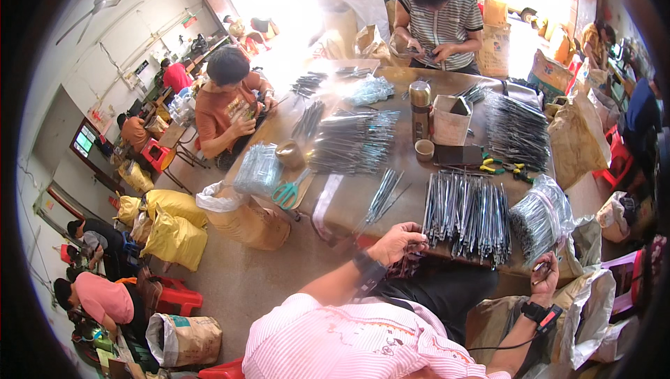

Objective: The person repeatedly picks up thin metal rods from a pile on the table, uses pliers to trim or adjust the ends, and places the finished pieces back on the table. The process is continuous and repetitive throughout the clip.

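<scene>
My left hand (399,242) is at the table's near edge, beside a wide pile of thin dark metal rods (467,215). Its fingers are bent together in a pinch, and what lies between them is too small to name. Off to the right, my right hand (544,276) is closed, with a small dark thing at its fingertips that I cannot make out. Just above it lies a plastic-wrapped bundle of rods (541,217). A small loose bunch of rods (383,197) rests on the table beyond my left hand.
Larger rod piles (356,142) cover the brown table (412,201). A thermos (420,110), yellow-handled pliers (492,165), a phone (457,155) and teal scissors (287,192) lie among them. Two co-workers sit across. Sacks (248,218) stand around the table.
</scene>
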Demonstrator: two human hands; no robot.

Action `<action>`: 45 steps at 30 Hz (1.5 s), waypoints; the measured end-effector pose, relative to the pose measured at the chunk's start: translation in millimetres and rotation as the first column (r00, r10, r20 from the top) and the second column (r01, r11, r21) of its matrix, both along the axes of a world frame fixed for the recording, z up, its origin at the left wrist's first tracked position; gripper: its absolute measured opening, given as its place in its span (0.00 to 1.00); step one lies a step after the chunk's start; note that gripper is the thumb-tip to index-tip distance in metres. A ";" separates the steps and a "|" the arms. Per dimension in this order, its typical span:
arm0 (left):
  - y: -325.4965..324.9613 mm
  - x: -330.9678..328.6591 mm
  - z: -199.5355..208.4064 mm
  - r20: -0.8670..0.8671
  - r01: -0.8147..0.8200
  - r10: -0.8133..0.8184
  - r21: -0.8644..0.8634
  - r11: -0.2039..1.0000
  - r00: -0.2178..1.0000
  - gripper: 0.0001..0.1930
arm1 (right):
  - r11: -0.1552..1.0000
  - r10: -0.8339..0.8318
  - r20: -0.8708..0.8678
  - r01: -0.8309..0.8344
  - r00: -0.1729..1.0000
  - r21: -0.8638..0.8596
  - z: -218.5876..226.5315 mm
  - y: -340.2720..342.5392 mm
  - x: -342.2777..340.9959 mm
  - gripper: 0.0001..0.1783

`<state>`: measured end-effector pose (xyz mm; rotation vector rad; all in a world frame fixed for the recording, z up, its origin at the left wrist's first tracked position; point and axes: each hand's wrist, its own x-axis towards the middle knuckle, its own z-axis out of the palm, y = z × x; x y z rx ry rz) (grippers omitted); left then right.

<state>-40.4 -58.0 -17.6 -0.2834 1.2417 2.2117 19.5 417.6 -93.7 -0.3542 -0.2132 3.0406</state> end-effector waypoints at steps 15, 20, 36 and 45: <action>30.4 29.0 32.9 -0.148 0.244 -0.246 -0.031 0.969 0.958 0.08 | 0.641 0.118 0.097 -0.150 0.988 0.753 134.1 -160.3 25.5 0.11; 45.5 44.3 34.0 -0.189 0.372 -0.364 0.011 0.928 0.912 0.07 | 0.494 0.152 0.054 -0.123 0.987 0.860 152.6 -210.3 24.5 0.08; 44.1 40.9 32.6 -0.314 0.314 -0.290 0.026 0.949 0.904 0.07 | 0.419 -0.010 -0.077 0.074 0.997 0.905 135.0 -245.3 17.7 0.06; 42.4 35.2 28.6 -0.291 0.269 -0.236 0.079 0.960 0.927 0.08 | 0.418 0.007 -0.031 0.026 0.999 0.908 138.0 -252.1 18.7 0.05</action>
